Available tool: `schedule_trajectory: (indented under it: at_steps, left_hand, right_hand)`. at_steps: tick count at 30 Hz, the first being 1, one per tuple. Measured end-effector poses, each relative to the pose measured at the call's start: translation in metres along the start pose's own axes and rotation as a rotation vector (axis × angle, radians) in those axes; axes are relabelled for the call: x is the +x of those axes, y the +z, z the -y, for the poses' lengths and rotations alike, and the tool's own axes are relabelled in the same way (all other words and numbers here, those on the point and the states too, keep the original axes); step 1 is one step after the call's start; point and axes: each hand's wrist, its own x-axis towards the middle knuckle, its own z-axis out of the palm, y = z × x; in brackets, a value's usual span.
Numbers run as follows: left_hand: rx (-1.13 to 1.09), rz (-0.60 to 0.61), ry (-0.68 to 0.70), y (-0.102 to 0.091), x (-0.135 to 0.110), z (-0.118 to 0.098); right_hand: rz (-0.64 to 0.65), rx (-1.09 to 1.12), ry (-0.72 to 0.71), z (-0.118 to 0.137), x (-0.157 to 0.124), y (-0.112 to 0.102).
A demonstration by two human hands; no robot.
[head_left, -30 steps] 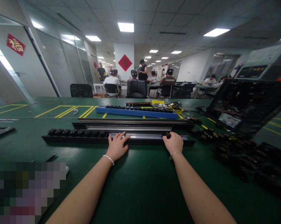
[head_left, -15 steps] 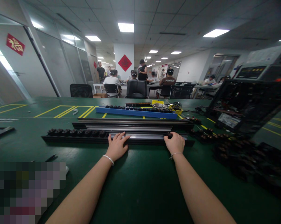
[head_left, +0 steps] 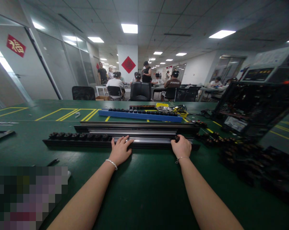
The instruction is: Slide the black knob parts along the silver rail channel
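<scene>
Along the front of a green bench point(head_left: 144, 188), both hands meet one black rail

From the head camera, the black rail point(head_left: 149, 140) lies crosswise just beyond the person's hands. The left hand point(head_left: 121, 150) is spread flat, fingertips resting on the rail near its middle, gripping nothing visible. Left of it, a row of black pieces point(head_left: 79, 137) sits along the rail. The right hand point(head_left: 182, 146) is curled near the rail's right end, thumb and fingers closed around a small black piece point(head_left: 177, 139), mostly hidden. Behind lies a second rail point(head_left: 139, 126), then a blue tray point(head_left: 139, 116) well beyond reach of either hand. Rightward, dark loose parts point(head_left: 252, 163) lie heaped.
</scene>
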Motion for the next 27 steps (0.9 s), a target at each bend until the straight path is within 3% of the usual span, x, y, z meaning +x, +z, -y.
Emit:
schedule_trajectory:
  at_steps: [27]
  left_hand:
    - [-0.019, -0.012, 0.003, 0.0009, 0.0001, 0.0007]
  right_hand:
    - [0.017, -0.022, 0.052, -0.0049, 0.0048, -0.0036]
